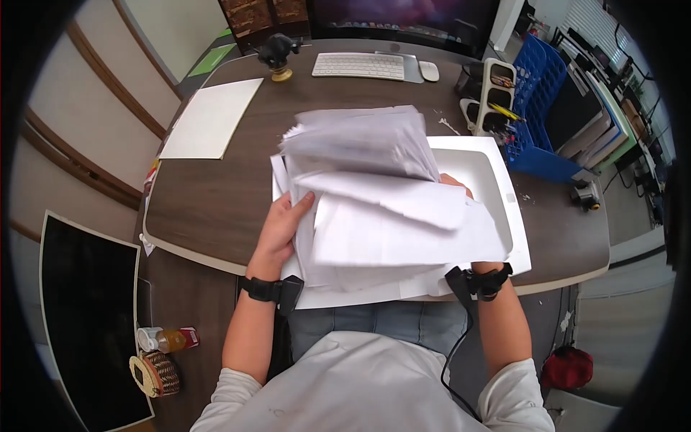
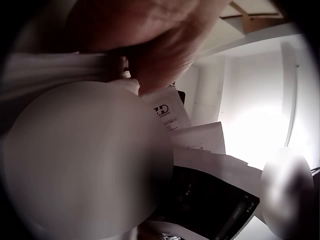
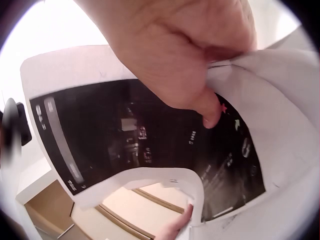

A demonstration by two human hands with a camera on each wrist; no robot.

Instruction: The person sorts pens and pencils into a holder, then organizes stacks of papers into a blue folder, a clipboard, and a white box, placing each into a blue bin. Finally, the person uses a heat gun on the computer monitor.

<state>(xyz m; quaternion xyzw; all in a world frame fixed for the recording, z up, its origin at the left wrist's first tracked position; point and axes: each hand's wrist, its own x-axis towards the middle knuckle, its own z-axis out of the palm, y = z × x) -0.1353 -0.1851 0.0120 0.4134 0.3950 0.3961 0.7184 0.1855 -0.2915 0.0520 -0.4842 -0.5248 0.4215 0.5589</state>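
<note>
A thick, loose stack of white paper sheets point(image 1: 403, 234) is held in both hands over a shallow white tray point(image 1: 517, 230). My left hand point(image 1: 276, 230) grips the stack's left edge, thumb on top and the other fingers hidden beneath. Most of my right hand point(image 3: 175, 55) is behind the paper in the head view, with some fingers showing past the far right edge. In the right wrist view its thumb presses on a bent sheet printed with a large black picture point(image 3: 115, 135). The upper sheets point(image 1: 360, 144) fan up and away, blurred.
Behind the tray stand a keyboard point(image 1: 358, 65), a mouse point(image 1: 429, 70) and a monitor point(image 1: 403, 25). A blue file rack point(image 1: 536, 108) and a pen holder point(image 1: 498, 93) are at the right. A white sheet point(image 1: 211, 119) lies at the desk's left.
</note>
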